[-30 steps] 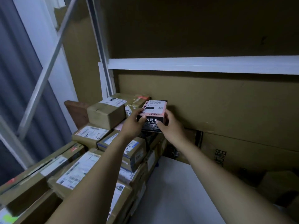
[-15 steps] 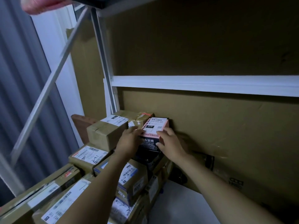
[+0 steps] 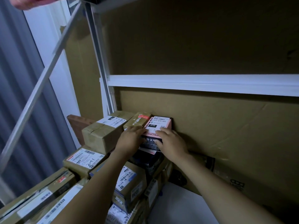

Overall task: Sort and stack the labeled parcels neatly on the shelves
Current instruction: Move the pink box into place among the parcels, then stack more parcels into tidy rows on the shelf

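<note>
Dim shelf bay, lined at the back with a cardboard sheet point(image 3: 226, 126) under a white crossrail point(image 3: 194, 84). Pink-topped parcel point(image 3: 159, 125) high on the stack, far edge touching that sheet or just short of it: cannot tell which. Label up, black front face toward the camera. Gripped from both sides: left hand point(image 3: 129, 141) curled over the left edge, right hand point(image 3: 171, 144) with fingers across the top and thumb down the front. Apparently set on a dark parcel point(image 3: 148, 160) underneath, seemingly a soft bag and so poorer footing than a flat carton. Just beside it on the left, a taped brown box point(image 3: 137, 120); further left a bigger carton point(image 3: 103, 133), and lower down a box marked 2-41 point(image 3: 84, 159). Right of the stack, an open drop to the white shelf board point(image 3: 174, 206).

Main risk on release: tipping rightward off the stack — likely cause, the yielding bag below and no neighbour on that side. Second risk, from too hard a push: skewing against the backing, or knocking the taped box out of line
</note>
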